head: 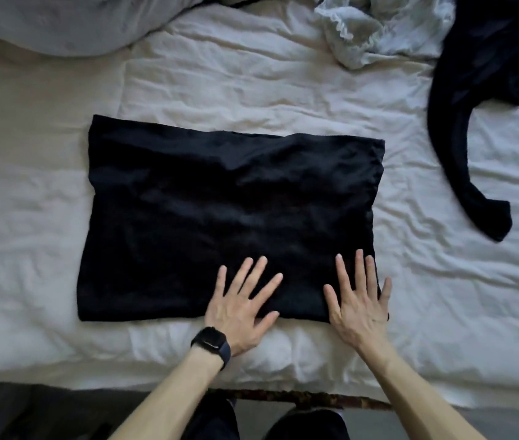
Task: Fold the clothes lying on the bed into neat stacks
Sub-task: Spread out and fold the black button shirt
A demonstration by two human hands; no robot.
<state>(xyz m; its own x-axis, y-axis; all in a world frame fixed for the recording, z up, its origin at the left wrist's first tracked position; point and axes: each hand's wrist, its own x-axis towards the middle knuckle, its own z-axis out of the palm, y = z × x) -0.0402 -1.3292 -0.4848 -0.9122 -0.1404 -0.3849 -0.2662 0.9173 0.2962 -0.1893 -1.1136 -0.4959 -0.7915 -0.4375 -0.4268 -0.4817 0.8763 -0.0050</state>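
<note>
A black garment (220,211) lies folded into a wide rectangle in the middle of the white bed (442,296). My left hand (242,306), with a dark watch on the wrist, lies flat with spread fingers on the garment's near edge. My right hand (359,303) presses flat on its near right corner. A second dark garment (486,90) lies unfolded at the far right, one sleeve trailing toward me. A crumpled pale lace-trimmed garment (366,30) sits at the far edge.
A grey pillow or duvet (71,23) bulges at the far left. The bed's near edge (156,384) runs across the bottom, with dark floor and my legs below it.
</note>
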